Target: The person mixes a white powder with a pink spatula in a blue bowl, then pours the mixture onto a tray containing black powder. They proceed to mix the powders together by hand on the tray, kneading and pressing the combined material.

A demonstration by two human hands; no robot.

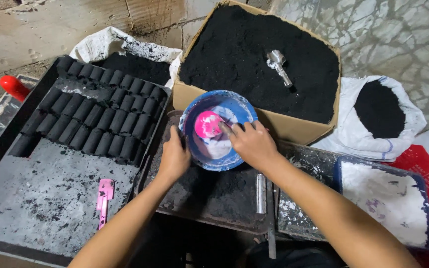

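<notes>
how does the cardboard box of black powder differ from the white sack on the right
The cardboard box is stiff, square-sided and brown; the white sack is soft cloth with its mouth rolled open. The box is the wider of the two and has a metal tool lying on its powder; the sack shows only a small round patch of powder with nothing on it. Both hold black powder.

glossy plastic bowl [234,106], matt cardboard box [284,126], shiny metal scoop [278,65], woven sack [398,134]

Blue bowl [218,130] tilted toward camera, smeared white inside, rim resting on black-dusted work surface. Pink round lump [207,124] sat inside it, upper left.
</notes>
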